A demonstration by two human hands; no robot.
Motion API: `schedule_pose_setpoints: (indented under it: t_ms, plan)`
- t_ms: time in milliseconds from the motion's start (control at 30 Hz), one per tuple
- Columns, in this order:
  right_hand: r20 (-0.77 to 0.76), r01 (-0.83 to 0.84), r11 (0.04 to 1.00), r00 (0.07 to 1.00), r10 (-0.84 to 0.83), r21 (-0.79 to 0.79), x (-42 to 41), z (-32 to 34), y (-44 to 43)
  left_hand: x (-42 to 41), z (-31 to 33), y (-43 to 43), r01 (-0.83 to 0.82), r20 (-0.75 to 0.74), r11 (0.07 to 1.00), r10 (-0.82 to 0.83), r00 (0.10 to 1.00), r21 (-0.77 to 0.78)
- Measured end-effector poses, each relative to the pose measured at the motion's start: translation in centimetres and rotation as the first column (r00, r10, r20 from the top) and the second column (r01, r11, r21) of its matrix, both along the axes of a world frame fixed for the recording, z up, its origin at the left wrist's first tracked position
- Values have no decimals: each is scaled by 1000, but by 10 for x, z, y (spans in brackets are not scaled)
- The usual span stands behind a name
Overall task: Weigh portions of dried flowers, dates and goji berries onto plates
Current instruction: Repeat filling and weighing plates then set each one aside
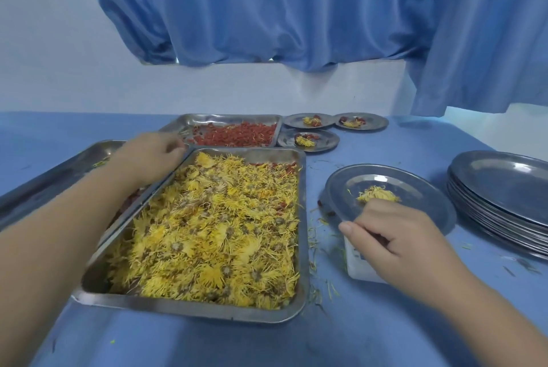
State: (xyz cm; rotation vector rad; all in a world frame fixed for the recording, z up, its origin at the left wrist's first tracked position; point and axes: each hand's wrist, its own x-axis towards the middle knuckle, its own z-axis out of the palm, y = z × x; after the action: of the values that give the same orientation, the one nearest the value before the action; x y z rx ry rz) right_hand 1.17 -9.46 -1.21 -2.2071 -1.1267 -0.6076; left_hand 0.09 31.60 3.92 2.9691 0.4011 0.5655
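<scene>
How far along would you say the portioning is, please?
Done: three small plates at the back hold flowers and red fruit. In hand: the plate on the scale has only a flower tuft; the right hand is at its rim, the left hand by the flower tray. Left: a stack of empty plates.

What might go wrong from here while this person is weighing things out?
The round metal plate overhangs the small white scale; the right hand at its rim may tip it. The heaped steel tray of yellow dried flowers seems to overlap the neighbouring tray, so the left hand might jog it and spill petals.
</scene>
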Motion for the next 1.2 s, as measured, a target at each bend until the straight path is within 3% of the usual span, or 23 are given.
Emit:
schedule_pose_setpoints:
  t_ms: [167, 333, 633, 767, 867, 933, 1000, 1067, 1200]
  plan:
    - [-55, 4, 999, 998, -2, 51, 5, -4, -5, -4, -12, 44, -175, -304, 982, 189, 934, 73]
    - [-41, 13, 998, 999, -11, 67, 6, -5, -6, -6, -38, 59, -233, -413, 964, 265, 871, 127]
    - [-30, 16, 997, 999, -14, 71, 1, -2, -8, -18, -43, 70, -280, -333, 960, 269, 904, 15]
    - [-36, 18, 997, 999, -15, 71, 0, 1, -8, -23, -39, 64, -288, -177, 954, 270, 946, -85]
    - [-48, 21, 996, 999, -17, 82, -1, 2, -7, -24, -26, 43, -155, 37, 893, 188, 982, -423]
    - [-56, 23, 995, 998, -17, 96, -1, 3, -7, -22, -13, 15, -8, 129, 761, 120, 984, -649]
    - [-69, 28, 994, 997, -21, 104, 0, 3, -9, -15, -3, -19, 101, 145, 631, 18, 989, -769]
    - [-89, 44, 993, 995, -34, 113, 1, 3, -11, -7, 1, -56, 172, 129, 591, -115, 985, -788]
    - [-108, 115, 976, 990, -96, 187, 3, 7, -15, 10, 2, -124, 294, 84, 696, -320, 944, -655]
